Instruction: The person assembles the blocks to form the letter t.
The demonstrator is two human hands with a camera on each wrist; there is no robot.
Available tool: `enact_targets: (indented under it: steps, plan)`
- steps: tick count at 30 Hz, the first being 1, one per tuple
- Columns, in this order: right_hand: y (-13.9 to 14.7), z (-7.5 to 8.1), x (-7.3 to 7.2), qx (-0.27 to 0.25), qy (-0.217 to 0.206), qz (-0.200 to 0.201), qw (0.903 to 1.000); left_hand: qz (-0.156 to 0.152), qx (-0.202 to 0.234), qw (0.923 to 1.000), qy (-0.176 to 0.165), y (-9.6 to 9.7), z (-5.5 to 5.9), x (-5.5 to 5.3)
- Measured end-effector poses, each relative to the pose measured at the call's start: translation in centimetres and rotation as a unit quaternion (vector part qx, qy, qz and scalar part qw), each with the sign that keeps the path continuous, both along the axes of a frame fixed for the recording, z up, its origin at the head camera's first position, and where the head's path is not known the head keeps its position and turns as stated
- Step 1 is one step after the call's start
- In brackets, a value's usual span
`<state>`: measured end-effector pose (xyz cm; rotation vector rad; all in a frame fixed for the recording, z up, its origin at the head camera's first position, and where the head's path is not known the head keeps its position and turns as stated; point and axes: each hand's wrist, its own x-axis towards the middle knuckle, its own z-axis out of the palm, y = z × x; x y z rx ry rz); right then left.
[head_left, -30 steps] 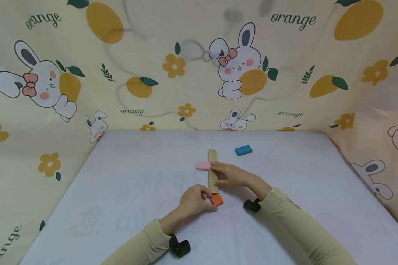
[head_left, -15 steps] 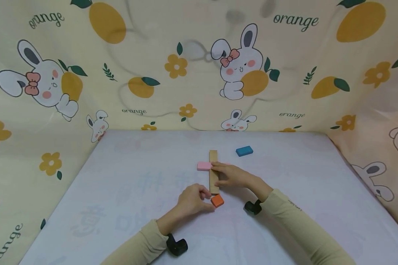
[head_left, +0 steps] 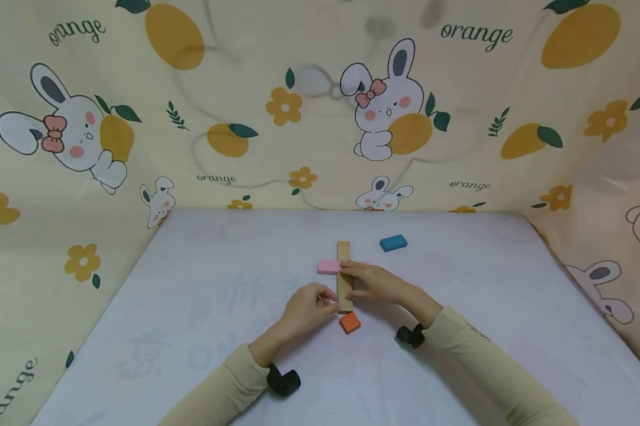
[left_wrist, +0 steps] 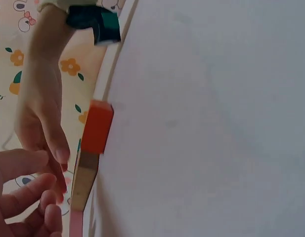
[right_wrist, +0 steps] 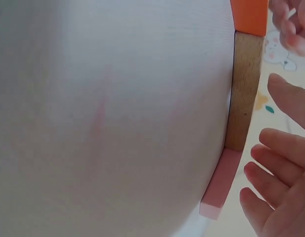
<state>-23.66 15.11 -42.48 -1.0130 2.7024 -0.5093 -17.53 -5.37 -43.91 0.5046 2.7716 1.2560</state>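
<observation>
An upright row of wooden blocks lies on the table with a pink block sticking out to its left. Part of the pink piece and the middle of the wood are covered by the right hand, whose fingertips lie at the wood. In the right wrist view those fingers are spread and hold nothing. The left hand has its fingertips beside the lower end of the wood, loosely bent. An orange block sits just below that end, turned slightly. It also appears in the left wrist view as an orange block.
A blue block lies farther back to the right on the white table. Behind the table hangs a cloth printed with rabbits and oranges. Each wrist wears a black camera.
My left hand has left the orange block and moved up beside the lower end of the wood, its thumb and fingers drawing closer together. My right hand stays in place.
</observation>
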Motion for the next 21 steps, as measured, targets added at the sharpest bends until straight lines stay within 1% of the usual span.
enact_targets:
  steps: [1, 4, 9, 11, 13, 18, 21]
  plan:
    - [0.1, 0.0, 0.1, -0.003, 0.003, -0.001, 1.0, 0.002, -0.004, 1.0, 0.005, 0.0, 0.0, -0.1]
    - [0.3, 0.1, 0.3, -0.017, 0.003, -0.012, 0.9998, 0.002, -0.025, 0.999, 0.036, -0.1, 0.0, -0.5]
    - [0.6, 0.1, 0.4, -0.042, 0.007, -0.017, 0.9989, -0.01, -0.057, 0.9939, 0.093, -0.5, -0.3, -1.5]
    - [0.8, 0.2, 0.5, -0.048, 0.007, -0.018, 0.9987, -0.016, -0.061, 0.9928, 0.101, -0.6, -0.3, -1.8]
    - [0.9, 0.3, 0.7, -0.055, 0.004, -0.022, 0.9983, -0.019, -0.062, 0.9927, 0.102, -0.7, -0.2, -2.2]
    - [1.3, 0.6, 1.0, -0.085, 0.012, -0.021, 0.996, -0.021, -0.065, 0.9924, 0.102, -0.8, 0.2, -3.0]
    - [1.6, 0.6, 1.1, -0.102, 0.023, -0.019, 0.9943, -0.03, -0.086, 0.9887, 0.119, -0.8, 0.4, -3.3]
